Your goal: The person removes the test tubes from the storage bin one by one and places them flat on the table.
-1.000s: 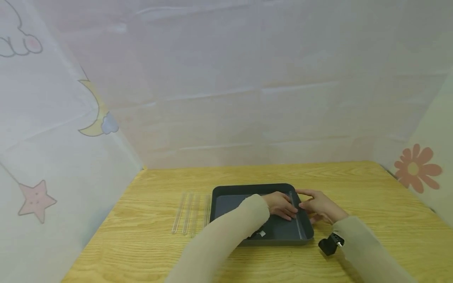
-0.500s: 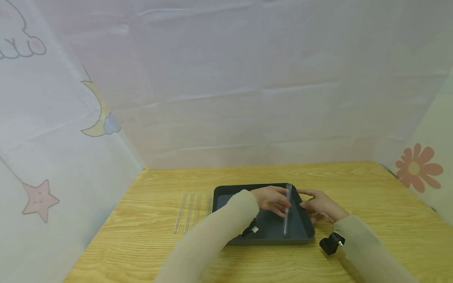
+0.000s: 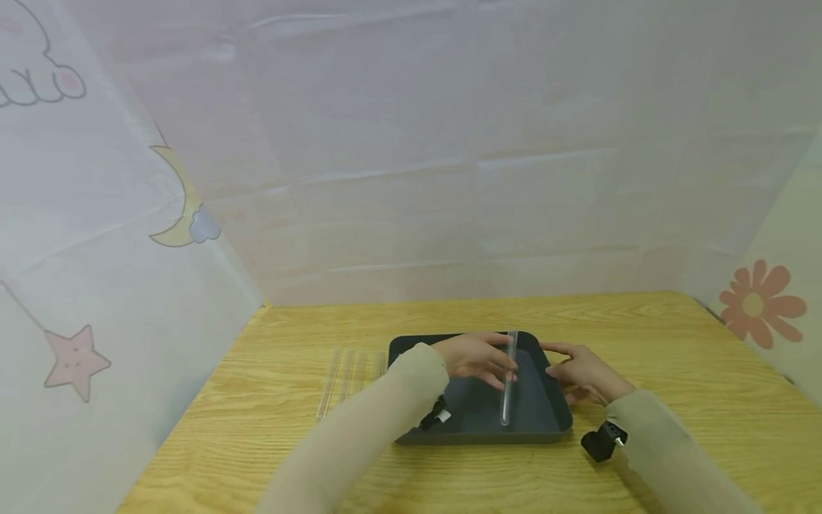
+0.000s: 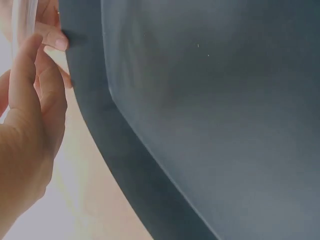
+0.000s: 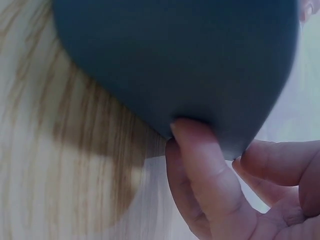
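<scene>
A dark grey rectangular tray (image 3: 484, 437) sits on the wooden table. Above its interior, my left hand (image 3: 474, 357) pinches a clear tube with a rounded end, like a test tube (image 3: 506, 410), slightly tilted. Part of that tube (image 4: 22, 25) also shows in the left wrist view, beside the fingers of my left hand (image 4: 30, 125). At the tray's right side, my right hand (image 3: 587, 375) grips the wall near the far corner. The right wrist view has my right hand (image 5: 225, 195) with fingertips against the outer wall and the edge of the tray (image 5: 175, 65).
Several similar clear tubes (image 3: 327, 385) lie in a row on the table (image 3: 212, 442), left of the tray; my left sleeve (image 3: 372, 428) partly covers them. A printed cloth (image 3: 411, 178) rises behind the table. A black wrist camera (image 3: 600, 442) is on the right sleeve.
My left hand has lifted the clear test tube from the right side of the tray floor and moved it leftward. My right hand stays at the tray's right side.
</scene>
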Demonstrator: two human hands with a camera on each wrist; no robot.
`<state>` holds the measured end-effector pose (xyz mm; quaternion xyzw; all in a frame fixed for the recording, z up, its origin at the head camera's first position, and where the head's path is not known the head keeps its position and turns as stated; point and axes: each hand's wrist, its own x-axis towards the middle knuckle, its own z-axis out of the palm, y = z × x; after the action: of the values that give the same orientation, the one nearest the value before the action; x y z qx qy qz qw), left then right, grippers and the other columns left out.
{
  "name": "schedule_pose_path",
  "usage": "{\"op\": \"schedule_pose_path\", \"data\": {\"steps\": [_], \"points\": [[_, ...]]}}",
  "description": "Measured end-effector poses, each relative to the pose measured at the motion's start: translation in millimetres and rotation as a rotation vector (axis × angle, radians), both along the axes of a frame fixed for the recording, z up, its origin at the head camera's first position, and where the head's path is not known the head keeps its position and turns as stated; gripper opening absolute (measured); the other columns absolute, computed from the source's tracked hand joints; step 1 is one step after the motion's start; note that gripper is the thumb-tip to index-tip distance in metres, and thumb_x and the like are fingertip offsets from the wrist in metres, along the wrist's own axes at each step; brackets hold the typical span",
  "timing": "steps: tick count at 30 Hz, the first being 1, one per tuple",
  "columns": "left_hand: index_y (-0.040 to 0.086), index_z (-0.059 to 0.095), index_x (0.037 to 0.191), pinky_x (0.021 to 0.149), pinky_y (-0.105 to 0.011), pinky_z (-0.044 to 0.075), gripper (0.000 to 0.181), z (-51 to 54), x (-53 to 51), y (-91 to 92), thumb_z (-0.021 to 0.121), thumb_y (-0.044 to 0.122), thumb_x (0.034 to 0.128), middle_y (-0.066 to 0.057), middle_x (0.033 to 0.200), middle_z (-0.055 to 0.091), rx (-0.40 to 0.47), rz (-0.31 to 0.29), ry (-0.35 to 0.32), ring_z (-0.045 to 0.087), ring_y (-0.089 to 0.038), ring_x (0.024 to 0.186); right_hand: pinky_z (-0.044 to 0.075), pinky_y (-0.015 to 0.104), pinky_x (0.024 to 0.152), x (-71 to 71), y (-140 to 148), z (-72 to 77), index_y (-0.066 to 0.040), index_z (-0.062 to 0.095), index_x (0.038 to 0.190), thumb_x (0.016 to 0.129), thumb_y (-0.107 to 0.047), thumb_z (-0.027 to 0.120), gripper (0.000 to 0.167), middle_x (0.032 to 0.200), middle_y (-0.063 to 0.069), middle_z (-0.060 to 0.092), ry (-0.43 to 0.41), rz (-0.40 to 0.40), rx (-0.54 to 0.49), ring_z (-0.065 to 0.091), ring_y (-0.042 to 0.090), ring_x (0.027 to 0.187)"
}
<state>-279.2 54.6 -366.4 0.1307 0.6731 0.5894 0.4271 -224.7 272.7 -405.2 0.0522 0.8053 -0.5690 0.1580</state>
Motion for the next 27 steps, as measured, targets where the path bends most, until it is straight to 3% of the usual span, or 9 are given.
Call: {"op": "schedule_pose_path", "data": {"steps": [12,27], "points": [[0.009,0.029,0.153,0.074,-0.036,0.059,0.067,6.0,0.2,-17.9,0.058,-0.005,0.0947,-0.029,0.13,0.054,0.061,0.067,0.014,0.064,-0.034,0.107,0.057,0.036,0.055,1.0,0,0.1,0.005,0.017,0.152,0.099,0.001,0.049,0.062,0.103,0.02,0.066,0.009,0.009,0.012,0.067,0.024,0.078],[0.008,0.023,0.155,0.075,-0.035,0.059,0.067,8.3,-0.7,-51.5,0.054,-0.003,0.0974,-0.028,0.134,0.051,0.084,0.075,0.051,0.056,-0.038,0.12,0.056,0.035,0.053,3.5,-1,0.2,0.003,0.018,0.153,0.099,0.002,0.048,0.062,0.101,0.019,0.065,0.005,0.001,0.003,0.067,0.024,0.075]]}}
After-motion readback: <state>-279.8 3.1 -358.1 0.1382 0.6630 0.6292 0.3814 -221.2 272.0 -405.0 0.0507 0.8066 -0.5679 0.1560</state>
